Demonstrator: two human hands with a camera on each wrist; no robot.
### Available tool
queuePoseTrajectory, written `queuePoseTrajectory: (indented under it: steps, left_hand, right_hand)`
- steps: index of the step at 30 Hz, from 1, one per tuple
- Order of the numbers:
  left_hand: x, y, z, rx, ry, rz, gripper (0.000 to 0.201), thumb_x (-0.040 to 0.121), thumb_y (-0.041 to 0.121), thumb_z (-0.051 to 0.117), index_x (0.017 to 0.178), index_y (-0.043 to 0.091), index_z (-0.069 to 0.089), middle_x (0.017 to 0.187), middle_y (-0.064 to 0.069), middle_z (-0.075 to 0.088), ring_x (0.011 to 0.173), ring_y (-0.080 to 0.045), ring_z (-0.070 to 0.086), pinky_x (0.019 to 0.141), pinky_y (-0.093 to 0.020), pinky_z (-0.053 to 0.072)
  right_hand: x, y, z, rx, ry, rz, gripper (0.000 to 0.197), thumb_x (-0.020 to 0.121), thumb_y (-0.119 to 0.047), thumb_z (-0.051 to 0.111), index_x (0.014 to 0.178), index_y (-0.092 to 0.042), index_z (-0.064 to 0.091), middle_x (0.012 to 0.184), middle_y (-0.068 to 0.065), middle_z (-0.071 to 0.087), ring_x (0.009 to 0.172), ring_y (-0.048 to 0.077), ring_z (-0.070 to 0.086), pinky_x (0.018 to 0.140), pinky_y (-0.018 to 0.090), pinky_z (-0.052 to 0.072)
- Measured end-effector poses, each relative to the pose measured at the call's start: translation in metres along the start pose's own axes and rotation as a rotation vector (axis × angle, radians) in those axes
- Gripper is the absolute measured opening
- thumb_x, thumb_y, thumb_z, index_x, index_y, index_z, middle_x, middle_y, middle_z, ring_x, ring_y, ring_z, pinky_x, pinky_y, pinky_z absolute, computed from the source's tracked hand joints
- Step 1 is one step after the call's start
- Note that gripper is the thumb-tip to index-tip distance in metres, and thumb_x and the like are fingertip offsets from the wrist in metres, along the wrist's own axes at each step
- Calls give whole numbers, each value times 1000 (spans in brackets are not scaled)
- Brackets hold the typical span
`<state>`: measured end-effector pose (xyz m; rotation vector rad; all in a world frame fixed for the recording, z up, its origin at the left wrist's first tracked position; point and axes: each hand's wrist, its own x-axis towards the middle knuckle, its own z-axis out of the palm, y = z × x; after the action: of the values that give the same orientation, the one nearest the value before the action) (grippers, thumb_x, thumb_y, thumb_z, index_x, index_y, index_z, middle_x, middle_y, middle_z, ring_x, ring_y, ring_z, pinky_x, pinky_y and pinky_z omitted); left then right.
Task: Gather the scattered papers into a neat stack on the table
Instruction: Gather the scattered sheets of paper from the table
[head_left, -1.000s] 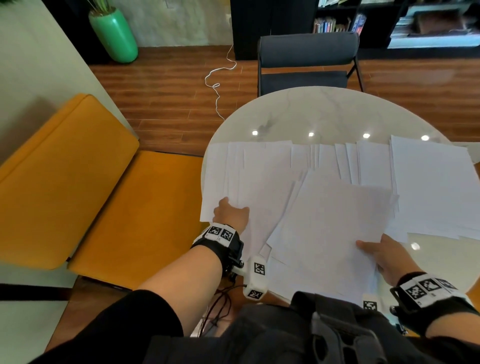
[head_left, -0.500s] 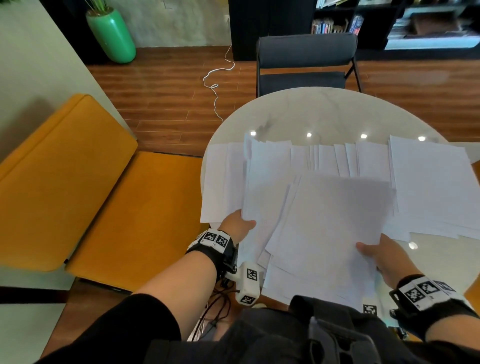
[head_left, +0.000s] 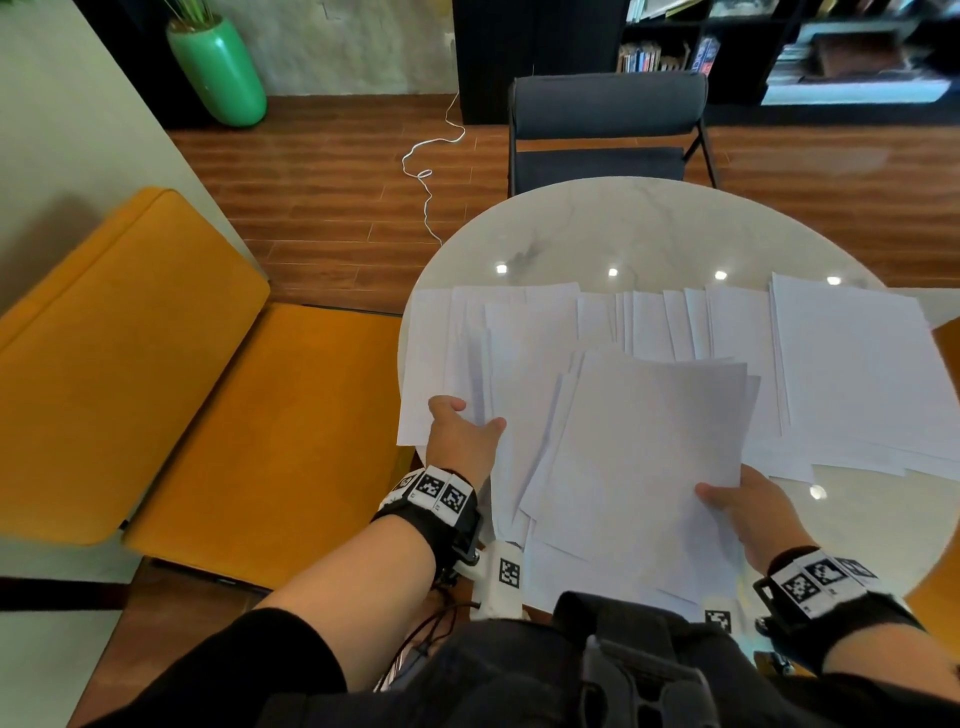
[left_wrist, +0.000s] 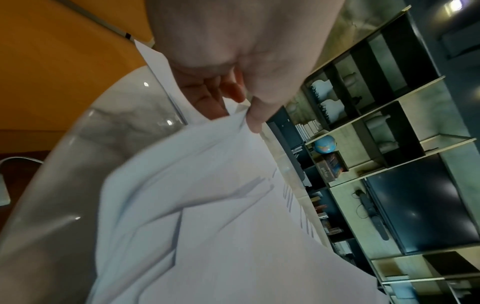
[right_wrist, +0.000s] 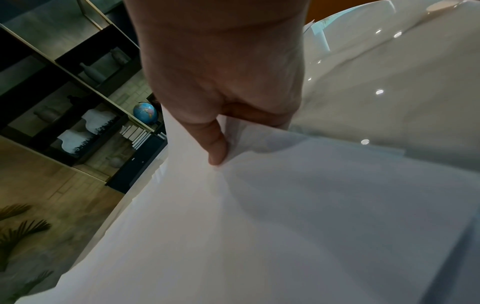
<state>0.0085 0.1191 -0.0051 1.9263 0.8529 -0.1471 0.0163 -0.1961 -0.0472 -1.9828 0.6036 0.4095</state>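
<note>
A round white marble surface (head_left: 649, 228) carries the work, with an orange bench (head_left: 156, 395) along its left edge and a dark chair (head_left: 608, 130) at its far edge. A green vase (head_left: 218, 70) stands on the wooden floor well beyond the bench, and a white cable (head_left: 431, 171) trails across the floor near the chair.

Loose white papers (head_left: 675, 327) lie fanned in overlapping rows across the middle of the surface, from its left edge to its right edge, some hanging over the left edge. A larger sheaf (head_left: 644, 457) lies tilted on top of them toward the near edge.

The right hand (head_left: 753, 512) pinches the sheaf's near right corner, thumb on top and fingers underneath. The left hand (head_left: 462, 436) pinches a few sheets (head_left: 519, 364) at the near left edge of the surface, thumb above and fingers curled below, the paper buckling at the grip in the left wrist view.
</note>
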Motion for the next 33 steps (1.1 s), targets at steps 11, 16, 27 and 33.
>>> queuePoseTrajectory:
  steps: [11,16,27,33]
  left_hand:
    - [-4,-5,6,397,-239,147,51,92,38,48,136,13,41,137,-10,51,123,-29,52,100,-37,45]
    - [-6,4,4,142,-361,67,37,97,17,43,132,6,47,135,-14,55,120,-30,52,91,-25,38]
    - [-3,13,-9,-396,-624,-129,116,50,74,74,145,22,34,147,-3,46,134,-26,44,114,-48,31]
    - [-10,35,-13,22,-535,237,46,92,21,57,136,18,45,132,-6,59,117,-22,57,101,-33,45]
  right_hand:
    - [-3,-5,9,29,-11,-12,33,85,-10,64,118,-8,59,106,16,66,98,38,60,90,48,48]
    - [-7,-8,13,59,-72,-10,31,86,-13,64,117,-8,61,105,13,69,97,36,64,93,52,50]
    - [-19,-48,32,166,-169,-127,28,91,-29,61,106,-5,63,99,13,73,85,27,70,72,33,57]
    - [-12,-53,43,305,-166,-131,44,83,-40,67,115,-11,60,107,8,72,98,28,69,87,42,53]
